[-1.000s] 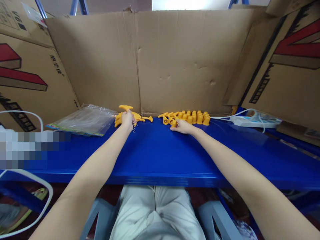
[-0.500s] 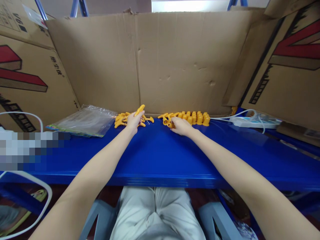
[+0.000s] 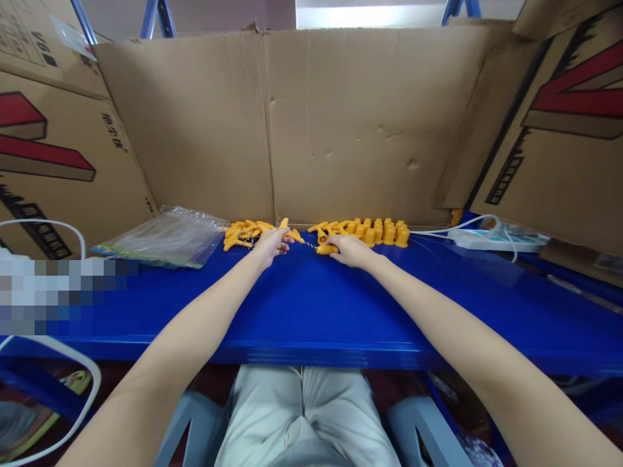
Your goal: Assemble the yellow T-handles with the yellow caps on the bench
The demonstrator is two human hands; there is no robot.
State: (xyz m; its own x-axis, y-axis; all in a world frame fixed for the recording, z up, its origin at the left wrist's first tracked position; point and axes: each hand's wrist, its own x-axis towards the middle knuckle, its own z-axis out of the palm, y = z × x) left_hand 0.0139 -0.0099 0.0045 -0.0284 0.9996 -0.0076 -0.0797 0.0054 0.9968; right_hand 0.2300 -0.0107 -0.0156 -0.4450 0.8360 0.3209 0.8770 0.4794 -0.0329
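My left hand [image 3: 270, 246] is closed round a yellow curved, banana-like plastic piece [image 3: 284, 223], its tip showing above the fingers. From near that hand a thin metal chain [image 3: 309, 244] reaches across to the right. My right hand [image 3: 354, 251] is closed on a yellow hollow plastic piece [image 3: 326, 249] lying low over the table; the fingers cover part of it. Behind the left hand lies a pile of yellow curved pieces with chains [image 3: 236, 235]. Several yellow cup-shaped pieces [image 3: 389, 231] stand in rows just beyond the right hand, with more yellow pieces beside them.
The blue table [image 3: 311, 305] has a tall cardboard wall [image 3: 350, 123] along its back. Clear plastic bags [image 3: 165, 237] lie at left. A white power strip [image 3: 496, 239] with cables is at right. Large printed cartons [image 3: 574, 168] close in both sides.
My left hand has come down and slightly right, lowering the yellow curved piece. The hollow piece under my right hand now lies sideways, with a chain visible between the hands.
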